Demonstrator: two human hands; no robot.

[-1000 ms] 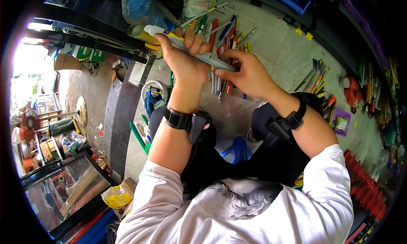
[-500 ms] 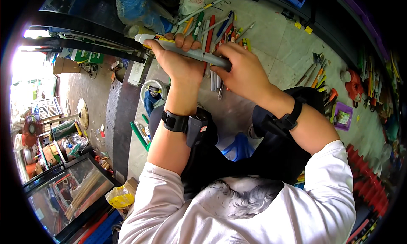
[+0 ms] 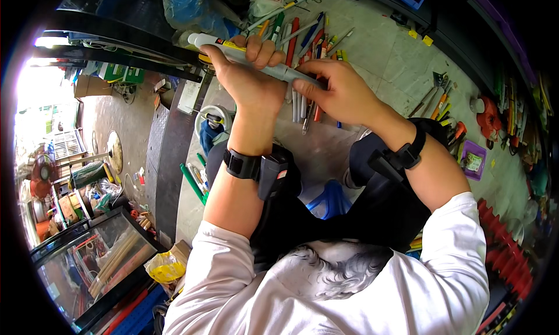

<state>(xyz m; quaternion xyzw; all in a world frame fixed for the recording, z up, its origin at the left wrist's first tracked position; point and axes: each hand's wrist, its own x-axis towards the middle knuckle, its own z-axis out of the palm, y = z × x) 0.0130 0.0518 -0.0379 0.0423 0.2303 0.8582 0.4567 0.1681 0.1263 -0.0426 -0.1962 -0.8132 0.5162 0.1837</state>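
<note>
I hold a long grey tube-shaped tool (image 3: 273,68) with a yellow mark near its far end, out in front of me. My left hand (image 3: 247,79) is wrapped around its far part. My right hand (image 3: 340,90) grips its near end. Both wrists wear black straps. Under the hands, several pens and screwdrivers (image 3: 305,41) in red, blue, green and orange lie spread on the tiled floor (image 3: 378,50).
More hand tools (image 3: 439,102) and a purple tray (image 3: 473,160) lie on the floor to the right, next to red items (image 3: 486,111). A dark metal beam (image 3: 169,154) runs at left, with a glass case (image 3: 96,259) and a yellow bag (image 3: 166,270) below.
Both hands and the grey tool have drifted slightly up and left in view. The grip looks the same.
</note>
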